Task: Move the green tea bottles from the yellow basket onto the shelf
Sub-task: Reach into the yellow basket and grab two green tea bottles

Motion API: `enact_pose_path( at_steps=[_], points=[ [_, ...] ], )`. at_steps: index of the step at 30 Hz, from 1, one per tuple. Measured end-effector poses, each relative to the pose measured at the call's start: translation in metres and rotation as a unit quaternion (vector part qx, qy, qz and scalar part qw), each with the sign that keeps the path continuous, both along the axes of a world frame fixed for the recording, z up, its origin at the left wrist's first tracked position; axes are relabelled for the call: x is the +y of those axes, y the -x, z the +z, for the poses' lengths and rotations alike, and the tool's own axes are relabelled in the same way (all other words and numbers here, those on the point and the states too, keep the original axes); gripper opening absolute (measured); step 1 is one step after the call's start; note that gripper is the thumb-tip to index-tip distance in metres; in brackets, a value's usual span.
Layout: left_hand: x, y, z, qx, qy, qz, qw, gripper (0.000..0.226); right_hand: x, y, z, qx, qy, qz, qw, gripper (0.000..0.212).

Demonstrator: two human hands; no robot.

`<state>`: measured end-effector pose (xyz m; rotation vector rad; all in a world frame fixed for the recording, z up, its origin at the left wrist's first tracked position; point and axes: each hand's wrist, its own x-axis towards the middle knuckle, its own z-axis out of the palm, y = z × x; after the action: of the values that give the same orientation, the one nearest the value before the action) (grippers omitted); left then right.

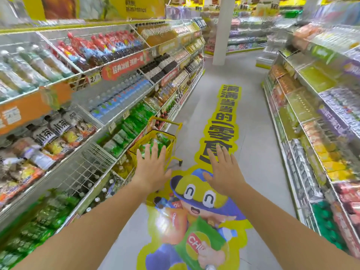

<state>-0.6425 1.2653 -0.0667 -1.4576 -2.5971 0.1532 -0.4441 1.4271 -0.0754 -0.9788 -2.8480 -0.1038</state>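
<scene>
**Tea in the basket, both my hands empty**

Left of the basket (148,134), touching or nearly touching its side, runs the long shelf (118,121), with rows of green-labelled bottles (127,128) on the tier level with the basket's rim. The basket stands on the floor on wheels, its handle raised on the far side. The green tea bottles (162,140) lie heaped inside it, filling it nearly to the rim. My left hand (153,164) hovers over the basket's near edge, palm down, fingers straight and slightly spread, holding nothing. My right hand (224,170) is just right of the basket, over the floor sticker (196,199), flat and spread the same way, also empty. Well right of the basket, across the aisle, stand the snack shelves (311,121).
</scene>
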Motion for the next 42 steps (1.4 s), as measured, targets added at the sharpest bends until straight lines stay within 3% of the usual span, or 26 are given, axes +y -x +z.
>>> enact_pose_path(
  at_steps=[8, 17, 30, 42],
  points=[
    [0.123, 0.074, -0.008, -0.031, 0.003, 0.09, 0.995, 0.087, 0.157, 0.099, -0.002, -0.022, -0.025, 0.071, 0.997, 0.083],
    [0.213, 0.179, -0.031, -0.064, 0.003, 0.163, 0.985, 0.085, 0.262, 0.235, -0.014, -0.037, -0.021, 0.15, 0.988, 0.087],
    [0.333, 0.353, -0.048, -0.078, 0.001, 0.221, 0.972, 0.084, 0.378, 0.465, -0.031, -0.025, -0.017, 0.252, 0.967, 0.082],
    [0.396, 0.441, -0.096, -0.117, 0.007, 0.36, 0.926, 0.087, 0.46, 0.616, -0.075, -0.111, 0.005, 0.382, 0.917, 0.085]
  ],
)
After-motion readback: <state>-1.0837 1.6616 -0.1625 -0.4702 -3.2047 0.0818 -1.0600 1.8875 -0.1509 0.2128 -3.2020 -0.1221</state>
